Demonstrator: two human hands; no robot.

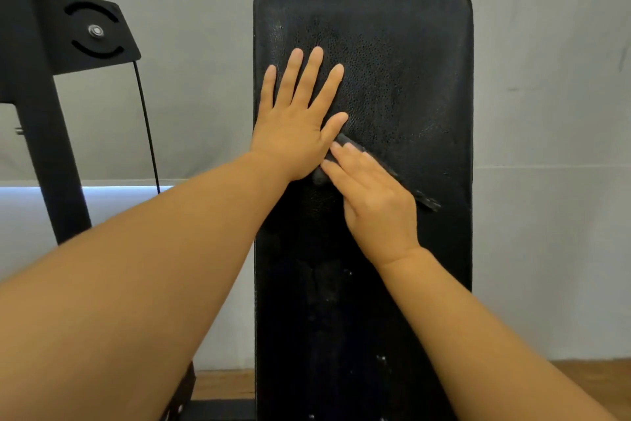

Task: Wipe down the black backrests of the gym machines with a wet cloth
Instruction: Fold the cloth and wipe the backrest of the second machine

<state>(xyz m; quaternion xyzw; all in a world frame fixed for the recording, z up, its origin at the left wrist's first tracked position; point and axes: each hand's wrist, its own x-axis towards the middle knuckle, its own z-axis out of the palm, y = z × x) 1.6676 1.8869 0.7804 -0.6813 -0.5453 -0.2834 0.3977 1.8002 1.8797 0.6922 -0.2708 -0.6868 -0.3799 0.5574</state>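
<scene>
A tall black padded backrest (409, 79) stands upright in the middle of the view, its textured surface showing wet patches and small white specks lower down. My left hand (297, 120) lies flat on its upper left part, fingers spread and holding nothing. Just below and to the right, my right hand (372, 195) presses a dark cloth (426, 202) against the pad. The cloth is mostly hidden under my fingers; dark ends stick out beside my left thumb and to the right of my hand.
A black machine frame (41, 133) with a bolted pivot plate (95, 31) and a thin black cable (146, 123) stands at the left. A grey wall (546, 113) is behind the pad. Wooden floor (597, 383) shows at the bottom right.
</scene>
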